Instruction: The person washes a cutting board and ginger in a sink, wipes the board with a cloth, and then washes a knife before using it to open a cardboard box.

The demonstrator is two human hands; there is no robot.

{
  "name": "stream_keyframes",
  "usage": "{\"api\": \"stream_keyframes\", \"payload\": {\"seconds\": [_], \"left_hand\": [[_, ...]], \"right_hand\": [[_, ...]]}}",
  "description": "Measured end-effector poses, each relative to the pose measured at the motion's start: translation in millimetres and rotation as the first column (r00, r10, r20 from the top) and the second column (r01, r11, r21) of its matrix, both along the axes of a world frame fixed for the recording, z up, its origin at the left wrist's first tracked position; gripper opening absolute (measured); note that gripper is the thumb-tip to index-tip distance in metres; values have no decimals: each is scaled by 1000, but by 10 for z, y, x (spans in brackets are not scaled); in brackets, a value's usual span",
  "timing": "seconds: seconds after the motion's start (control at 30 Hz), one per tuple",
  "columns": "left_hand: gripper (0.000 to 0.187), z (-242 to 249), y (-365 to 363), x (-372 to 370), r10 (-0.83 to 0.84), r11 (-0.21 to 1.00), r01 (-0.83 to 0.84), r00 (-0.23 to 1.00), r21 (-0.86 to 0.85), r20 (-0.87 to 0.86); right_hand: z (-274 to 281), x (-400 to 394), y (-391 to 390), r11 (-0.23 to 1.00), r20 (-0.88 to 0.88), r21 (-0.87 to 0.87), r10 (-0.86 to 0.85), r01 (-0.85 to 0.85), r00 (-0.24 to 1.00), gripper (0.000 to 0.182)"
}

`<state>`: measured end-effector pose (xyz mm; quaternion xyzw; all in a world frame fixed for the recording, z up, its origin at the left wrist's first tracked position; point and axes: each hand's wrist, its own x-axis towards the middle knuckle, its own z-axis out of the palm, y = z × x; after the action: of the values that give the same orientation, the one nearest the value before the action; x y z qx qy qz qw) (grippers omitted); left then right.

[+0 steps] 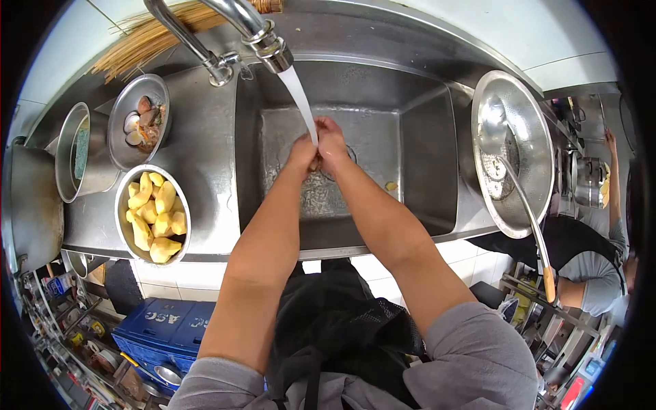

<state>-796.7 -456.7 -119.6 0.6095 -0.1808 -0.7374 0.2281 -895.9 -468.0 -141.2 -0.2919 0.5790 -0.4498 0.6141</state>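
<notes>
Grey sleeves, grip under white water

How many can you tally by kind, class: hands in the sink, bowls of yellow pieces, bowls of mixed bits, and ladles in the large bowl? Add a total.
Hands in the sink, left hand and right hand: 2
Bowl of yellow pieces: 1
Bowl of mixed bits: 1
Ladle in the large bowl: 1
Total: 5
</notes>
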Motion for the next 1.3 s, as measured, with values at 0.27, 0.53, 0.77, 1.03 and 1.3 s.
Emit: {"api": "stream_keyframes", "payload": {"seconds": [0.27,0.53,0.77,1.03,1.3], "left_hand": [[39,315,-103,-229,71,869,-94,995,-486,-66],[31,508,-198,6,185,943,-235,959,-234,-216],[39,469,-83,111,153,973,-187,963,-138,-221],[27,459,24,44,-14,981,-11,992,-192,-128],[25,486,-147,115,317,857,-357,934,-372,-168]], "right_hand": [[850,-590,-32,981,410,-72,192,-178,891,68],[129,-1853,983,425,-582,803,709,-417,-398,54],[-228,-1656,712,389,-593,781,709,-489,-382,57],[-328,-1783,1319,207,-564,719,732,-663,-383,30],[-247,-844,384,638,-785,272,580,-721,218,24]]}}
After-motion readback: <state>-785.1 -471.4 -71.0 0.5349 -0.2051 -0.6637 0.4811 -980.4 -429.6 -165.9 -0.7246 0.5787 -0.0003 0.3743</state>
